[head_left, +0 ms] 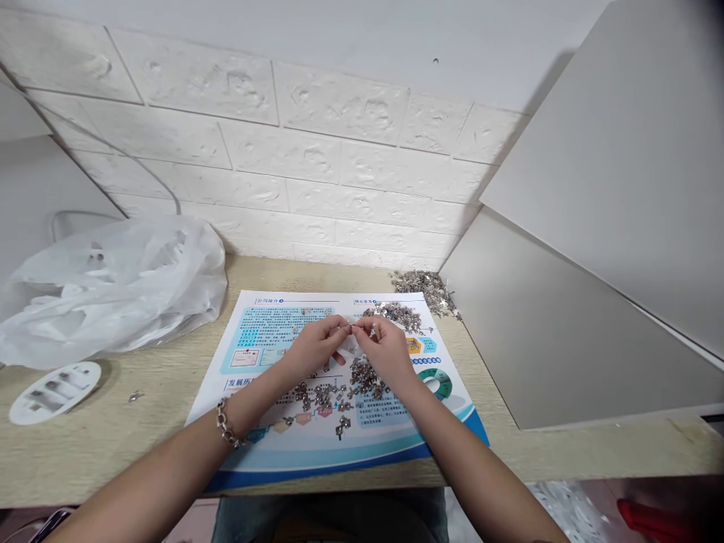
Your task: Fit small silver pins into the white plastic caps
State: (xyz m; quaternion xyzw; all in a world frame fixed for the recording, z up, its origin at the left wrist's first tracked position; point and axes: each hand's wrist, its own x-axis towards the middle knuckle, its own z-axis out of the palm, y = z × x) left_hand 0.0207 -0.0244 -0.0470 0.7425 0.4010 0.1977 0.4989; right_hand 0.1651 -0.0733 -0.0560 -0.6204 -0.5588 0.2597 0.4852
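My left hand and my right hand meet above a printed sheet, fingertips pinched together. Whatever lies between the fingertips is too small to make out. Right below my hands, small shiny metal parts lie in a loose heap on the sheet. More of these metal pieces are scattered toward my left wrist. Another pile of flat metal pieces sits just beyond my right hand. A chain bracelet is on my left wrist.
A larger pile of metal pieces rests at the back right against a grey panel. To the left are a clear plastic bag of white parts and a white oval plate. A lone metal part lies near the plate. A white brick-patterned wall closes the back.
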